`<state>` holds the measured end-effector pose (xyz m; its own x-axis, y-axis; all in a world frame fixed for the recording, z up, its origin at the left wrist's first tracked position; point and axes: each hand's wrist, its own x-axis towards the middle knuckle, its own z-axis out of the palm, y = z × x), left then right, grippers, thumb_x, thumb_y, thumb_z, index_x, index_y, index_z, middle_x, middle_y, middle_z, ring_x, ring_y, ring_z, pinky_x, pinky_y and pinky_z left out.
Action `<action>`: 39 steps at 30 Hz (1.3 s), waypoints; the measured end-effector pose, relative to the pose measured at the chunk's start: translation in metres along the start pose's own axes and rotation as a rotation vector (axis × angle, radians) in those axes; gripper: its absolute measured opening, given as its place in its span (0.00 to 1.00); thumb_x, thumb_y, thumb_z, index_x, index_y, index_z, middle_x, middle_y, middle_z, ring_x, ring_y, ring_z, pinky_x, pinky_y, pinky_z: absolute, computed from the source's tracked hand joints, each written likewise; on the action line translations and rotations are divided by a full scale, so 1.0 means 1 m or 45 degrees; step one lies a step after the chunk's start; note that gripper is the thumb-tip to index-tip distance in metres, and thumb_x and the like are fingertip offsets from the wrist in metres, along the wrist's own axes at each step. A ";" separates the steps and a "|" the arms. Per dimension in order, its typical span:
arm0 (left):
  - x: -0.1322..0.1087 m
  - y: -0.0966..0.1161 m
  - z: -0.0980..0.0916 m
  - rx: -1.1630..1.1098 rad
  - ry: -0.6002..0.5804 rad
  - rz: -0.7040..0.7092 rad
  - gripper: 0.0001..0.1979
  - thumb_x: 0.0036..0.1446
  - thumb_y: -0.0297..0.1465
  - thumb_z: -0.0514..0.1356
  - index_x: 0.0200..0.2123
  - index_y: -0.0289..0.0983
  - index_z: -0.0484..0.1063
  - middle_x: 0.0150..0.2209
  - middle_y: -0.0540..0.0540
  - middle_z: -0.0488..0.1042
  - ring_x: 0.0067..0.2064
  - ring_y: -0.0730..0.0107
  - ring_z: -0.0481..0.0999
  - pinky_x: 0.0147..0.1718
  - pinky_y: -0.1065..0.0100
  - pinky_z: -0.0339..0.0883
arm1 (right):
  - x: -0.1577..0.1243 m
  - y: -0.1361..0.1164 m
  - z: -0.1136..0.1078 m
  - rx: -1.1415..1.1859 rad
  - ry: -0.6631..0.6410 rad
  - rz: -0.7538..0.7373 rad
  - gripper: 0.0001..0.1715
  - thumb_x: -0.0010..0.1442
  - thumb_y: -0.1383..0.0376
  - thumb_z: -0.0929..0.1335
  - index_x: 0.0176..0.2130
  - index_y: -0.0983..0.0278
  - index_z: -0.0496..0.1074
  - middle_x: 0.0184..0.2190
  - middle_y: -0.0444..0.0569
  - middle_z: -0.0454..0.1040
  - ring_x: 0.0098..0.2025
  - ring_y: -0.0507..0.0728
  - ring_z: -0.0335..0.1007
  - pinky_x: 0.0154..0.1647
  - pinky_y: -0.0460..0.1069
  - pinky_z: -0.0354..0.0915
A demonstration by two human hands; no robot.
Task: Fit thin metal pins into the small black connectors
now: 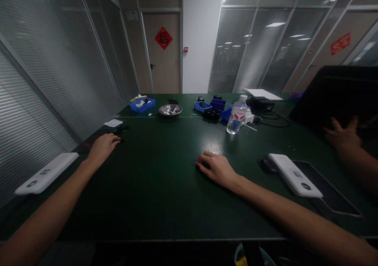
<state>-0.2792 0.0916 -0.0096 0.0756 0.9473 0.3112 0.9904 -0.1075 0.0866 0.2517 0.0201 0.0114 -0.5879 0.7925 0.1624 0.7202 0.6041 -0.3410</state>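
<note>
Head view: right hand (217, 169) with a thin piece (195, 162) over the middle of the desk (153, 203)

The thin piece is a short, slender sliver, too small for its kind to be made out. It pokes out from the thumb and forefinger of the right hand, which pinch it, well apart from the desk's near edge. By the left edge, the left hand (102, 146) has its fingertips bent down at a small dark piece (122, 140); I cannot tell whether they grip it. White paper (113, 122) lies just beyond, and a white power bank (47, 174) lies along that edge, nearer.

Toward the far left corner sits a blue basket (143, 108) with bits inside, then a shiny metal bowl (170, 115) holding small pieces. A clear bottle (234, 118) stands upright between the right hand and the far edge, partly hiding a blue tray (225, 115). Toward the right edge, a second power bank (291, 173) lies beside a dark tablet (327, 187), partly covering it; farther right, another person's hand (344, 136) spreads its fingers before a black screen (333, 93)
</note>
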 end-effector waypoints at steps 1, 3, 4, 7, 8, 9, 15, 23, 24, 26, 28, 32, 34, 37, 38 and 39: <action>0.000 0.003 -0.002 0.017 -0.014 0.004 0.18 0.64 0.38 0.54 0.47 0.39 0.81 0.48 0.37 0.79 0.52 0.46 0.76 0.53 0.51 0.68 | 0.000 0.000 0.000 -0.003 -0.002 0.002 0.14 0.73 0.59 0.64 0.49 0.62 0.77 0.44 0.50 0.74 0.38 0.54 0.72 0.37 0.47 0.65; -0.001 0.009 -0.006 0.051 -0.043 0.015 0.18 0.64 0.36 0.53 0.46 0.39 0.81 0.48 0.36 0.79 0.51 0.45 0.76 0.51 0.51 0.69 | 0.000 0.000 0.000 -0.013 -0.005 0.003 0.14 0.73 0.59 0.64 0.49 0.61 0.77 0.44 0.50 0.74 0.38 0.54 0.72 0.37 0.48 0.65; -0.001 0.011 -0.008 0.067 -0.054 0.024 0.18 0.64 0.36 0.53 0.46 0.39 0.81 0.47 0.36 0.79 0.51 0.45 0.76 0.50 0.51 0.70 | 0.000 0.000 0.000 -0.015 -0.003 0.001 0.14 0.73 0.59 0.64 0.49 0.61 0.77 0.44 0.50 0.74 0.37 0.54 0.72 0.37 0.48 0.65; 0.000 0.013 -0.008 0.101 -0.055 0.054 0.18 0.64 0.35 0.53 0.45 0.38 0.81 0.47 0.35 0.78 0.50 0.45 0.76 0.49 0.51 0.70 | 0.000 0.000 0.001 -0.025 0.004 -0.002 0.14 0.73 0.59 0.64 0.49 0.61 0.76 0.44 0.50 0.74 0.37 0.54 0.72 0.37 0.48 0.65; 0.000 0.012 -0.007 0.104 -0.050 0.058 0.18 0.64 0.35 0.53 0.45 0.37 0.81 0.47 0.36 0.78 0.50 0.45 0.76 0.49 0.51 0.70 | 0.000 0.000 0.000 -0.026 0.003 0.003 0.14 0.73 0.59 0.64 0.49 0.61 0.76 0.44 0.50 0.75 0.37 0.54 0.72 0.36 0.48 0.65; 0.000 0.012 -0.006 0.103 -0.046 0.054 0.18 0.64 0.35 0.52 0.45 0.38 0.81 0.47 0.36 0.78 0.51 0.46 0.76 0.50 0.51 0.70 | 0.000 0.000 0.000 -0.024 -0.001 0.007 0.14 0.73 0.59 0.64 0.49 0.61 0.76 0.44 0.50 0.75 0.37 0.54 0.72 0.36 0.48 0.65; 0.003 0.010 -0.008 0.038 -0.068 0.018 0.15 0.62 0.35 0.54 0.43 0.40 0.80 0.46 0.37 0.79 0.50 0.47 0.77 0.52 0.52 0.69 | 0.000 0.000 0.000 -0.018 0.001 0.005 0.14 0.73 0.59 0.64 0.49 0.61 0.77 0.44 0.50 0.75 0.37 0.54 0.73 0.37 0.48 0.65; 0.011 0.006 -0.011 -0.007 -0.107 0.056 0.14 0.58 0.37 0.55 0.38 0.40 0.79 0.42 0.37 0.79 0.48 0.46 0.78 0.51 0.52 0.70 | -0.001 -0.001 0.000 -0.026 -0.002 0.006 0.14 0.73 0.59 0.64 0.48 0.62 0.76 0.43 0.50 0.74 0.36 0.54 0.72 0.36 0.47 0.65; 0.012 0.005 -0.010 -0.007 -0.106 0.044 0.14 0.57 0.37 0.55 0.37 0.40 0.79 0.42 0.37 0.79 0.48 0.46 0.77 0.51 0.52 0.70 | -0.001 -0.001 0.000 -0.027 0.000 0.009 0.14 0.73 0.59 0.64 0.49 0.62 0.76 0.43 0.50 0.75 0.37 0.54 0.72 0.36 0.47 0.65; 0.012 0.003 -0.007 -0.015 -0.093 0.037 0.14 0.58 0.37 0.55 0.38 0.40 0.79 0.42 0.37 0.79 0.48 0.46 0.77 0.51 0.52 0.70 | -0.001 -0.001 0.001 -0.032 0.006 0.010 0.14 0.73 0.59 0.64 0.49 0.61 0.76 0.44 0.50 0.75 0.37 0.54 0.72 0.37 0.47 0.65; 0.012 0.002 -0.006 -0.014 -0.087 0.038 0.13 0.59 0.36 0.56 0.38 0.39 0.80 0.43 0.36 0.79 0.48 0.46 0.78 0.50 0.51 0.70 | 0.000 0.000 0.001 -0.035 0.005 0.007 0.13 0.73 0.59 0.64 0.48 0.61 0.76 0.44 0.50 0.75 0.37 0.54 0.72 0.37 0.47 0.65; 0.008 0.004 -0.004 0.047 -0.075 0.071 0.13 0.61 0.35 0.56 0.40 0.38 0.80 0.44 0.36 0.79 0.47 0.46 0.78 0.49 0.50 0.71 | 0.001 0.001 0.003 -0.034 0.013 -0.007 0.13 0.73 0.59 0.64 0.48 0.61 0.76 0.44 0.49 0.75 0.37 0.54 0.72 0.36 0.48 0.64; 0.006 0.005 -0.004 0.075 -0.067 0.065 0.14 0.62 0.35 0.55 0.42 0.38 0.80 0.45 0.37 0.79 0.49 0.46 0.78 0.49 0.51 0.71 | 0.001 0.002 0.003 -0.030 0.018 -0.014 0.13 0.73 0.59 0.64 0.48 0.61 0.76 0.44 0.49 0.75 0.37 0.54 0.72 0.36 0.48 0.64; 0.003 0.004 -0.001 0.067 -0.055 0.025 0.16 0.64 0.36 0.54 0.45 0.39 0.79 0.47 0.38 0.79 0.51 0.47 0.77 0.51 0.51 0.70 | 0.001 0.003 0.004 -0.036 0.011 -0.009 0.13 0.73 0.59 0.64 0.48 0.61 0.76 0.44 0.49 0.75 0.37 0.54 0.72 0.36 0.48 0.63; 0.003 0.002 0.000 0.060 -0.045 0.021 0.16 0.64 0.36 0.54 0.45 0.39 0.79 0.47 0.38 0.79 0.51 0.47 0.77 0.52 0.51 0.70 | 0.001 0.002 0.003 -0.040 0.009 -0.004 0.13 0.73 0.59 0.64 0.48 0.61 0.76 0.44 0.49 0.75 0.37 0.54 0.72 0.36 0.48 0.63; 0.003 0.001 0.001 0.057 -0.033 0.023 0.16 0.64 0.36 0.53 0.45 0.38 0.79 0.47 0.37 0.79 0.51 0.47 0.77 0.52 0.51 0.70 | 0.001 0.002 0.003 -0.041 0.007 -0.001 0.13 0.73 0.59 0.64 0.48 0.61 0.76 0.44 0.49 0.75 0.37 0.54 0.72 0.36 0.48 0.63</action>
<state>-0.2779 0.0944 -0.0094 0.0961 0.9528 0.2878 0.9930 -0.1119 0.0387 0.2516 0.0220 0.0079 -0.5866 0.7923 0.1678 0.7313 0.6072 -0.3107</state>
